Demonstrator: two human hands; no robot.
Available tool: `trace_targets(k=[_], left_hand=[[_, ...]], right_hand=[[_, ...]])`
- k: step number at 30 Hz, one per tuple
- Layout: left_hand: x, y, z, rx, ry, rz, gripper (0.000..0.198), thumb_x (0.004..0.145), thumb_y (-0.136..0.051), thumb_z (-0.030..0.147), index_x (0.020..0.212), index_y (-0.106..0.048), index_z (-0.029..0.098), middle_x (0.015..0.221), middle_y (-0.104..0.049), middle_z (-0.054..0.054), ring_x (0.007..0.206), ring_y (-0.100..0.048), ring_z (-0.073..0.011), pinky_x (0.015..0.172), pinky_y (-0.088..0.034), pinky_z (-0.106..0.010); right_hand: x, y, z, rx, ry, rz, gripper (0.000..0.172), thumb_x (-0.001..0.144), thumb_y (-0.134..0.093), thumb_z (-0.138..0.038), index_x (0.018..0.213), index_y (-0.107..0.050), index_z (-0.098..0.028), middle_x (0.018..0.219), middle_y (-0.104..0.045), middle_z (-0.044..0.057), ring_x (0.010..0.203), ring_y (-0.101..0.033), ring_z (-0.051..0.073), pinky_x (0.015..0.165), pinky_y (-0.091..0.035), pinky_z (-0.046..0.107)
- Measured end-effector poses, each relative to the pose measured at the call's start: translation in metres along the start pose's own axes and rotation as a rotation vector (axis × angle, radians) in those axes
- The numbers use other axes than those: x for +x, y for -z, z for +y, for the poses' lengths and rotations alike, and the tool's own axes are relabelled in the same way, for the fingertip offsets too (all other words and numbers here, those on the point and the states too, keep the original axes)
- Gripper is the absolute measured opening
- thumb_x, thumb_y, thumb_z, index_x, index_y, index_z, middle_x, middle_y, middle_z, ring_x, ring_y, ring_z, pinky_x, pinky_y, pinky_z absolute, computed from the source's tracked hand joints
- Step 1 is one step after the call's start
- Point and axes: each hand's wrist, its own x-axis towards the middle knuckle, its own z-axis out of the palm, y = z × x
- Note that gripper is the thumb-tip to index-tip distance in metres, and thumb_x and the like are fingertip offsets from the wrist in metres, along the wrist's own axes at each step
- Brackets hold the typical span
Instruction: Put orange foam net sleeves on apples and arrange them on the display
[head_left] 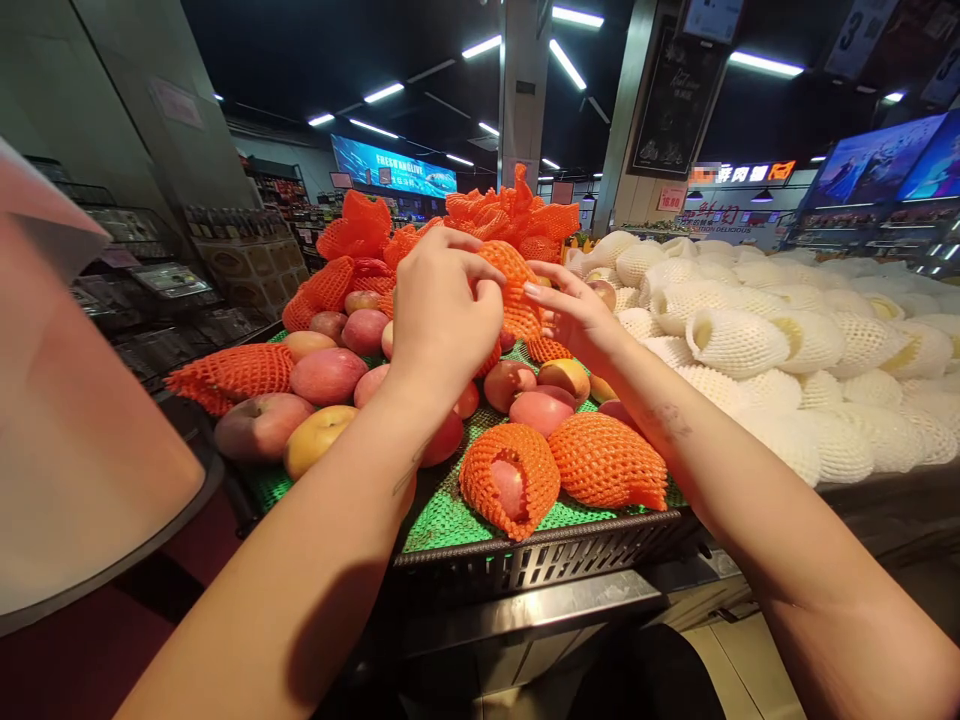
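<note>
My left hand [439, 310] and my right hand [574, 315] meet over a fruit display, both gripping an orange foam net sleeve [514, 290] that seems to wrap a fruit. The left fingers curl over its top; the right fingers pinch its right side. Below them lie loose red and yellow mangoes [328, 375] on a green mat [450, 515]. Two fruits in orange nets [510, 480] [607, 460] rest at the front of the black crate [540, 565].
A heap of empty orange nets [510, 215] rises behind. Fruits in white foam nets [750, 340] fill the display to the right. A pale rounded object [67, 430] blocks the left. Store shelves [240, 250] and a pillar [523, 90] stand beyond.
</note>
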Motion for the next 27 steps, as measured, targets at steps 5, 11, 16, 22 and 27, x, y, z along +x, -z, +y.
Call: trace_targets(k=[5, 11, 16, 22, 27], left_hand=[[-0.003, 0.001, -0.002, 0.082, 0.054, 0.033, 0.03, 0.081, -0.061, 0.005, 0.105, -0.074, 0.018, 0.119, -0.063, -0.009, 0.112, -0.063, -0.025, 0.108, -0.05, -0.042], [-0.007, -0.002, 0.002, 0.23, 0.089, -0.091, 0.059, 0.078, -0.064, 0.003, 0.135, -0.064, 0.021, 0.128, -0.06, -0.011, 0.117, -0.063, -0.0288, 0.111, -0.049, -0.047], [-0.008, -0.005, -0.003, 0.305, 0.1, -0.17, 0.067, 0.074, -0.068, 0.006, 0.139, -0.057, 0.019, 0.131, -0.057, -0.014, 0.127, -0.058, -0.0369, 0.112, -0.047, -0.052], [-0.008, -0.016, -0.019, 0.237, 0.02, -0.132, 0.046, 0.07, -0.067, 0.003, 0.114, -0.062, 0.017, 0.115, -0.057, -0.013, 0.117, -0.062, -0.0373, 0.104, -0.051, -0.051], [-0.007, -0.018, -0.016, 0.161, -0.106, -0.096, 0.04, 0.073, -0.062, 0.003, 0.108, -0.061, 0.021, 0.114, -0.057, -0.009, 0.11, -0.063, -0.0287, 0.098, -0.055, -0.043]], right_hand=[[0.008, 0.014, 0.002, -0.046, 0.155, 0.115, 0.054, 0.058, -0.083, -0.027, 0.105, -0.057, -0.025, 0.075, -0.055, -0.005, 0.072, -0.056, 0.015, 0.061, -0.045, 0.028], [0.017, 0.03, 0.017, -0.478, 0.367, 0.304, 0.041, 0.06, -0.077, -0.013, 0.088, -0.05, -0.024, 0.065, -0.042, -0.008, 0.06, -0.039, 0.011, 0.056, -0.036, 0.025], [-0.002, 0.014, -0.001, -0.633, 0.469, 0.189, 0.042, 0.072, -0.085, -0.043, 0.095, -0.054, -0.027, 0.067, -0.048, -0.005, 0.066, -0.047, 0.015, 0.066, -0.047, 0.032], [-0.026, -0.012, -0.024, -0.888, 0.558, 0.05, 0.017, 0.088, -0.066, -0.04, 0.097, -0.069, -0.025, 0.076, -0.06, 0.003, 0.077, -0.057, 0.022, 0.079, -0.047, 0.038], [-0.022, -0.02, -0.015, -0.912, 0.379, 0.008, 0.014, 0.083, -0.06, -0.024, 0.086, -0.074, -0.021, 0.065, -0.059, 0.003, 0.072, -0.055, 0.021, 0.073, -0.044, 0.036]])
